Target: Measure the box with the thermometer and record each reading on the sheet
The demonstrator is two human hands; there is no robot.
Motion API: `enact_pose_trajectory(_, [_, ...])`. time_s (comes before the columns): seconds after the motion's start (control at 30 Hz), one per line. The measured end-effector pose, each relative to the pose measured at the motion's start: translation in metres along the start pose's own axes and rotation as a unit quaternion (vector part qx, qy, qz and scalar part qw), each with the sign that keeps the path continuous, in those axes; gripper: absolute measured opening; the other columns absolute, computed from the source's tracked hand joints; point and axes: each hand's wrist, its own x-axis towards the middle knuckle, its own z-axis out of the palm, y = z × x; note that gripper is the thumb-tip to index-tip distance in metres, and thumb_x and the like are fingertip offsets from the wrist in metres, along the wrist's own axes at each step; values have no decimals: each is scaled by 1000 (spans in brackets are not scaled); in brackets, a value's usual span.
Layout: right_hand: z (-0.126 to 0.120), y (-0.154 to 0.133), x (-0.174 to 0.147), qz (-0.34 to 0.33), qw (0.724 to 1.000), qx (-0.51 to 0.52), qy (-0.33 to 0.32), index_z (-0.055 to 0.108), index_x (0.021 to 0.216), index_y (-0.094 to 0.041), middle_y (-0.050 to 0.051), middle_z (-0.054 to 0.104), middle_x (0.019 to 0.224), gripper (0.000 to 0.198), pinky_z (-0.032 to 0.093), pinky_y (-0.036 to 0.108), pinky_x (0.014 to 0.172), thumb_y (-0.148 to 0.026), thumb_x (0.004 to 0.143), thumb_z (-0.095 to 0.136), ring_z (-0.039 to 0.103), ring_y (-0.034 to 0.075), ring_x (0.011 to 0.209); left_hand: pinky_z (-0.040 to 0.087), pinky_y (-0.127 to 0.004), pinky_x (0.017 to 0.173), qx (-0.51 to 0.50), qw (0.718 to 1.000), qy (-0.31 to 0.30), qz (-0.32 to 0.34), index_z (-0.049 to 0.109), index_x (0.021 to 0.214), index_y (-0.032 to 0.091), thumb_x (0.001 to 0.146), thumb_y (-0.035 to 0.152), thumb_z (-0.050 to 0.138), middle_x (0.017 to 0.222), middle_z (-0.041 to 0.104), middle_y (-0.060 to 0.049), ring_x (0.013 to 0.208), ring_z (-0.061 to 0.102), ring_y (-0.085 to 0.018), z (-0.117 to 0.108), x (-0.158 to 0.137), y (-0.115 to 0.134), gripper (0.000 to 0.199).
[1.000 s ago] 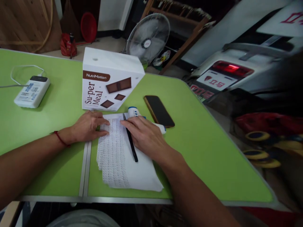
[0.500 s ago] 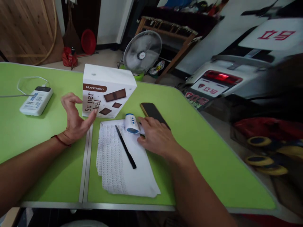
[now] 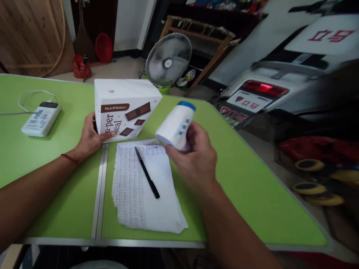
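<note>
My left hand [image 3: 91, 134] grips the lower left corner of a white NutriMotion box [image 3: 119, 119], thumb on its printed front and fingers round its left side. The box stands upright on the green table. In my right hand [image 3: 198, 155] is a white rounded device [image 3: 176, 127] with a blue end and several blue dots, held tilted above the table. Below it lie sheets of paper [image 3: 159, 213] covered partly with handwriting. A black pen [image 3: 147, 173] rests diagonally across them. The phone seen earlier is hidden behind the device and my right hand.
A white power bank [image 3: 42, 119] with a cable plugged in lies on the left of the green table [image 3: 244, 194]. Beyond the far edge stands a fan [image 3: 168, 61]. A white scooter [image 3: 260, 87] is parked off the right side.
My right hand has picked the white device up off the papers and raised it. My left hand has closed on the box's corner, and the box has turned slightly and shifted left.
</note>
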Motion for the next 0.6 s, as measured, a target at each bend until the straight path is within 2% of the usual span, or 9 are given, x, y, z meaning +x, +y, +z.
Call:
enact_pose_trajectory(0.07, [7, -15, -8, 40, 991, 125, -11, 61, 113, -25, 6, 69, 94, 34, 58, 43, 70, -35, 81, 68, 65, 23, 81, 57, -49, 95, -70, 995, 51, -42, 42, 126, 20, 71, 50, 85, 126, 61, -14, 117, 62, -32, 1, -3, 11, 76])
enact_pose_trajectory(0.13, [13, -30, -17, 72, 970, 228, -40, 63, 103, -26, 3, 68, 84, 25, 58, 42, 68, -34, 80, 67, 65, 21, 73, 57, -49, 95, -111, 990, 72, -53, 45, 120, 21, 70, 50, 85, 123, 65, -12, 112, 65, -30, 3, -6, 21, 71])
enact_pose_trajectory(0.27, [18, -51, -30, 141, 907, 378, -124, 65, 92, -25, 0, 64, 72, 23, 55, 35, 54, -36, 72, 70, 60, 17, 60, 56, -50, 99, -163, 983, 54, -68, 50, 118, 19, 72, 54, 81, 126, 66, -14, 114, 66, -30, 6, -11, 30, 65])
enact_pose_trajectory(0.37, [20, -55, -35, 200, 873, 414, -164, 67, 91, -24, 0, 65, 70, 26, 52, 33, 51, -39, 69, 72, 58, 15, 57, 57, -49, 95, -163, 982, 11, -93, 54, 118, 17, 72, 56, 81, 125, 67, -15, 111, 67, -31, 7, -12, 30, 66])
enact_pose_trajectory(0.6, [27, -48, -35, 244, 865, 405, -168, 68, 91, -23, -1, 63, 68, 31, 51, 33, 53, -42, 67, 73, 54, 14, 56, 59, -48, 86, -137, 987, -23, -82, 59, 116, 16, 77, 53, 78, 123, 68, -16, 109, 67, -32, 8, -10, 30, 57])
